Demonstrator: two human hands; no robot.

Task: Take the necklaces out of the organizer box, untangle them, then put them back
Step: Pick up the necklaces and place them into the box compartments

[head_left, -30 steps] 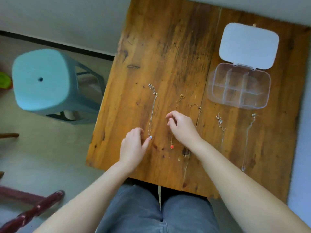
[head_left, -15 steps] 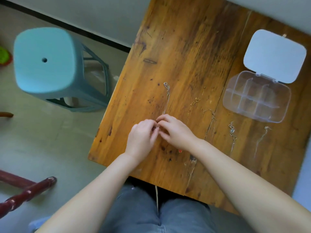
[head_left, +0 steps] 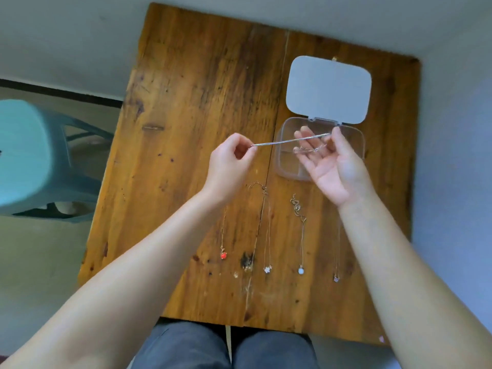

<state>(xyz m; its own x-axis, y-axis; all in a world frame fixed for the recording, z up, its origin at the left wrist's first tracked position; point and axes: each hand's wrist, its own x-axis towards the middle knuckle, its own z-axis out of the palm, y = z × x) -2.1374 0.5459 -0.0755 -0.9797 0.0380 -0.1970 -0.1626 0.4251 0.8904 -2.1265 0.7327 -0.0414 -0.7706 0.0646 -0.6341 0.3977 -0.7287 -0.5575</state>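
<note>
A silver necklace [head_left: 287, 141] is stretched in the air between my hands. My left hand [head_left: 229, 166] pinches one end of it. My right hand [head_left: 330, 166], palm up over the clear organizer box [head_left: 358, 141], holds the other end, with part of the chain looped across its fingers. The box's white lid [head_left: 328, 89] lies open behind it. Several more necklaces lie straight on the wooden table [head_left: 191, 107] below my hands: one with a red pendant [head_left: 223, 255], one with a pale flower pendant [head_left: 267, 269], one with a round white pendant [head_left: 300, 270], and one partly under my right forearm [head_left: 336, 278].
A teal plastic stool [head_left: 29, 155] stands on the floor left of the table. A wall runs along the table's far and right edges. My knees in grey trousers [head_left: 223, 347] are at the near edge.
Both hands lifted the leftmost silver necklace off the table and drew it out toward the organizer box. The camera view swung so the table sits more central.
</note>
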